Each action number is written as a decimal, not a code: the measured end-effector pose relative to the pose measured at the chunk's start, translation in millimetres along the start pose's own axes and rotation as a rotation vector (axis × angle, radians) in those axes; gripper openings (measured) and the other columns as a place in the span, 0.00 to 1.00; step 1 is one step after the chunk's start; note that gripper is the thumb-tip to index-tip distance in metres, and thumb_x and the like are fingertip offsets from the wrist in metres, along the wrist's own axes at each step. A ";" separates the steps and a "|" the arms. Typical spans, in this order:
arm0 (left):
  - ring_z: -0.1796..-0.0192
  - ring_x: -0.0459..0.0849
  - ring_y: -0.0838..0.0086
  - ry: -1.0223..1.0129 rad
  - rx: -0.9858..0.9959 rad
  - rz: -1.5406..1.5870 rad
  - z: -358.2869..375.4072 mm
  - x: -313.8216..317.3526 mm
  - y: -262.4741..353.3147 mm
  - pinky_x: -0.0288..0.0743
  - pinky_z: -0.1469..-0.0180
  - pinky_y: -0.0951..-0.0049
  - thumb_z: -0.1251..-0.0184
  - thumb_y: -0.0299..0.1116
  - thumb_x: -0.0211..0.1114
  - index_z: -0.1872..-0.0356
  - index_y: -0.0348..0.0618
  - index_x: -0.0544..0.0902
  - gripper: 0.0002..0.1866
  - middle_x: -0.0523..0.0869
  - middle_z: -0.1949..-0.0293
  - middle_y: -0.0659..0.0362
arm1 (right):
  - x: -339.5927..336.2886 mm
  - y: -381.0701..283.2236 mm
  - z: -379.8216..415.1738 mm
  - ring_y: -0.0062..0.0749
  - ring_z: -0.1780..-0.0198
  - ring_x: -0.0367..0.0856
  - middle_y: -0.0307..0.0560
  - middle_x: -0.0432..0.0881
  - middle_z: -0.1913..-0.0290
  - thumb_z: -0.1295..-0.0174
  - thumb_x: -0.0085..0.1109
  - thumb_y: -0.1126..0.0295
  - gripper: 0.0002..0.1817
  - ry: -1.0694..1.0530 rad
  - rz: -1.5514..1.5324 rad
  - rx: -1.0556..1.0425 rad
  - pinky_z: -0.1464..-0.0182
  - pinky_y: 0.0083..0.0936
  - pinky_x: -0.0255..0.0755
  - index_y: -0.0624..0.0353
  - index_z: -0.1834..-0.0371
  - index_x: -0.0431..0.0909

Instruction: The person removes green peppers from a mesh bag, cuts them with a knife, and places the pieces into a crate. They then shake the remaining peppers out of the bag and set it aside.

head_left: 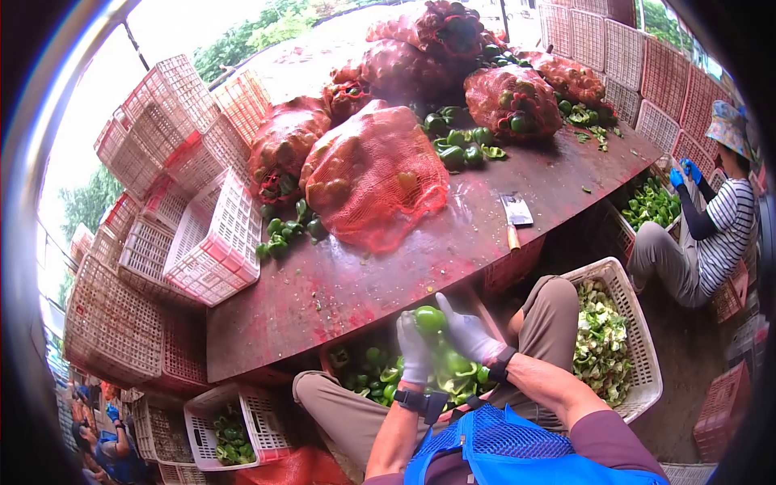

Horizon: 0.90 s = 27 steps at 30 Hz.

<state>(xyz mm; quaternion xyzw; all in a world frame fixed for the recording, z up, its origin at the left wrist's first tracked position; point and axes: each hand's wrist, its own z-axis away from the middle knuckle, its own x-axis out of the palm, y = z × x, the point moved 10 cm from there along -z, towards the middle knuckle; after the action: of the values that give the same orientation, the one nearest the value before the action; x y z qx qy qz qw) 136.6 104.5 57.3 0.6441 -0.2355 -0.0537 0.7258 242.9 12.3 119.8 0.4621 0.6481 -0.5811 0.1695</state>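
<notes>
Both my hands wear pale gloves and meet over a crate of green peppers [378,373] between my knees. A whole-looking green pepper [430,320] sits between them. My left hand [414,349] is wrapped round its left side. My right hand [469,331] is at its right side, with the thumb raised; whether it grips the pepper or something small is blurred. On the table [364,279] ahead lie a knife with a wooden handle [513,237] and a small dark-and-white packet [517,210]. Red mesh sacks [376,174] of peppers stand farther back, with loose peppers [465,149] beside them.
A white crate of pale pepper cores [602,343] stands by my right knee. Stacked crates [214,234] rise at the left; more line the back right. A person in a striped shirt [719,218] sits at the right by a crate of peppers. Another person [113,444] is at lower left.
</notes>
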 end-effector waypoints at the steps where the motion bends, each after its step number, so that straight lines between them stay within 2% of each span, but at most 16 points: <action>1: 0.63 0.83 0.77 -0.017 -0.016 0.028 1.2 2.0 3.3 0.81 0.59 0.73 0.23 0.57 0.48 0.53 0.46 0.77 0.24 0.81 0.64 0.62 | -1.6 -1.1 -1.9 0.56 0.72 0.82 0.61 0.81 0.72 0.39 0.52 0.76 0.42 0.015 0.014 -0.008 0.70 0.47 0.73 0.57 0.22 0.44; 2: 0.63 0.83 0.77 0.018 -0.006 -0.010 4.3 -1.1 6.8 0.81 0.60 0.73 0.23 0.58 0.49 0.53 0.46 0.77 0.24 0.81 0.64 0.62 | -1.8 -2.7 -0.8 0.56 0.73 0.82 0.61 0.81 0.72 0.40 0.52 0.77 0.42 0.029 0.026 -0.012 0.70 0.47 0.74 0.59 0.22 0.44; 4: 0.62 0.83 0.77 0.078 0.018 -0.077 10.0 1.9 18.7 0.81 0.61 0.72 0.24 0.59 0.50 0.52 0.47 0.76 0.24 0.81 0.62 0.63 | 8.8 -1.7 0.5 0.53 0.70 0.84 0.58 0.84 0.68 0.39 0.53 0.73 0.42 -0.105 0.175 0.064 0.70 0.46 0.76 0.63 0.23 0.43; 6: 0.61 0.83 0.77 -0.064 -0.177 0.125 27.0 11.2 14.8 0.81 0.59 0.72 0.24 0.58 0.52 0.50 0.48 0.76 0.23 0.82 0.61 0.62 | 17.6 2.4 7.2 0.52 0.67 0.86 0.57 0.86 0.65 0.38 0.52 0.71 0.41 -0.214 0.200 0.118 0.69 0.45 0.77 0.66 0.24 0.44; 8: 0.60 0.83 0.77 -0.095 -0.156 0.000 32.7 -4.0 8.0 0.80 0.56 0.72 0.23 0.57 0.51 0.51 0.47 0.76 0.23 0.82 0.61 0.62 | 30.7 2.0 16.7 0.53 0.64 0.86 0.59 0.86 0.62 0.37 0.50 0.72 0.38 -0.295 0.090 0.150 0.65 0.46 0.78 0.66 0.24 0.46; 13: 0.57 0.84 0.74 0.002 -0.073 -0.082 38.5 -48.7 -30.9 0.80 0.53 0.71 0.22 0.54 0.51 0.47 0.44 0.76 0.23 0.83 0.57 0.60 | 71.5 3.7 30.2 0.58 0.62 0.85 0.66 0.84 0.62 0.39 0.47 0.77 0.34 -0.447 -0.119 0.176 0.61 0.46 0.76 0.56 0.26 0.56; 16: 0.53 0.84 0.73 0.038 -0.087 -0.153 36.2 -83.7 -75.0 0.80 0.51 0.70 0.22 0.49 0.50 0.45 0.44 0.76 0.20 0.83 0.53 0.59 | 74.8 -5.9 38.0 0.53 0.59 0.86 0.65 0.84 0.59 0.40 0.48 0.77 0.32 -0.528 -0.258 0.284 0.59 0.42 0.77 0.55 0.28 0.62; 17: 0.53 0.84 0.73 0.005 -0.100 -0.171 37.2 -89.1 -85.3 0.80 0.51 0.70 0.23 0.47 0.50 0.46 0.44 0.77 0.19 0.83 0.52 0.59 | 98.9 4.6 41.5 0.46 0.58 0.85 0.60 0.85 0.57 0.41 0.49 0.77 0.30 -0.505 -0.411 0.183 0.58 0.37 0.76 0.57 0.32 0.66; 18: 0.52 0.84 0.73 -0.051 -0.240 0.000 47.2 -77.5 -79.3 0.80 0.51 0.70 0.24 0.46 0.51 0.43 0.43 0.76 0.20 0.82 0.51 0.58 | 111.0 7.6 46.3 0.38 0.61 0.84 0.52 0.85 0.59 0.43 0.49 0.78 0.29 -0.491 -0.591 0.182 0.59 0.33 0.75 0.58 0.33 0.68; 19: 0.52 0.84 0.73 -0.084 -0.389 0.161 59.7 -65.8 -72.0 0.80 0.51 0.69 0.24 0.45 0.52 0.40 0.42 0.75 0.21 0.82 0.49 0.58 | 107.1 -0.7 53.8 0.37 0.62 0.83 0.50 0.85 0.61 0.43 0.49 0.79 0.29 -0.649 -0.606 0.276 0.60 0.32 0.76 0.58 0.34 0.69; 20: 0.51 0.84 0.72 -0.100 -0.126 -0.238 56.1 -71.5 -55.6 0.80 0.50 0.69 0.25 0.44 0.53 0.37 0.42 0.73 0.22 0.81 0.47 0.57 | 96.1 -8.0 60.8 0.35 0.63 0.83 0.49 0.84 0.63 0.44 0.49 0.79 0.29 -0.808 -0.616 0.366 0.61 0.31 0.76 0.58 0.35 0.69; 21: 0.50 0.84 0.72 -0.114 0.144 -0.633 59.8 -69.5 -44.1 0.80 0.49 0.68 0.26 0.43 0.53 0.35 0.41 0.71 0.24 0.81 0.46 0.57 | 86.9 1.5 76.1 0.33 0.63 0.84 0.50 0.84 0.64 0.45 0.48 0.79 0.27 -0.845 -0.756 0.716 0.62 0.30 0.77 0.57 0.39 0.73; 22: 0.48 0.83 0.70 -0.134 0.142 -0.659 61.3 -73.2 -46.8 0.79 0.46 0.67 0.27 0.43 0.55 0.33 0.40 0.69 0.26 0.80 0.44 0.55 | 91.8 17.0 58.4 0.38 0.63 0.85 0.54 0.85 0.64 0.44 0.47 0.77 0.23 -0.711 -0.462 0.472 0.61 0.33 0.78 0.57 0.43 0.76; 24: 0.44 0.82 0.67 -0.175 0.140 -0.710 64.7 -79.2 -49.9 0.77 0.41 0.64 0.29 0.42 0.57 0.28 0.39 0.64 0.31 0.78 0.41 0.53 | 106.3 26.0 61.2 0.44 0.63 0.86 0.57 0.85 0.63 0.44 0.47 0.76 0.21 -0.786 -0.204 0.277 0.60 0.36 0.77 0.58 0.46 0.78; 26: 0.44 0.82 0.63 -0.147 -0.224 -0.128 65.6 -79.7 -53.9 0.77 0.40 0.59 0.29 0.42 0.57 0.30 0.40 0.66 0.30 0.79 0.41 0.51 | 102.5 32.9 51.1 0.52 0.57 0.85 0.59 0.85 0.58 0.43 0.54 0.70 0.21 -0.734 -0.126 0.355 0.56 0.40 0.77 0.58 0.45 0.78; 27: 0.44 0.83 0.61 -0.050 -0.407 0.206 71.9 -70.1 -44.7 0.77 0.39 0.56 0.30 0.42 0.57 0.31 0.42 0.67 0.29 0.79 0.42 0.50 | 95.8 34.2 43.4 0.56 0.53 0.85 0.60 0.85 0.55 0.43 0.58 0.66 0.21 -0.705 -0.083 0.391 0.54 0.42 0.77 0.58 0.45 0.78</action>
<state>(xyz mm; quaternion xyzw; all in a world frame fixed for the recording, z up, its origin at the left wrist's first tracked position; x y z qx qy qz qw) 55.2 58.5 -0.5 0.4555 -0.3024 -0.0417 0.8363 207.0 7.8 15.3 0.2318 0.4454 -0.8227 0.2666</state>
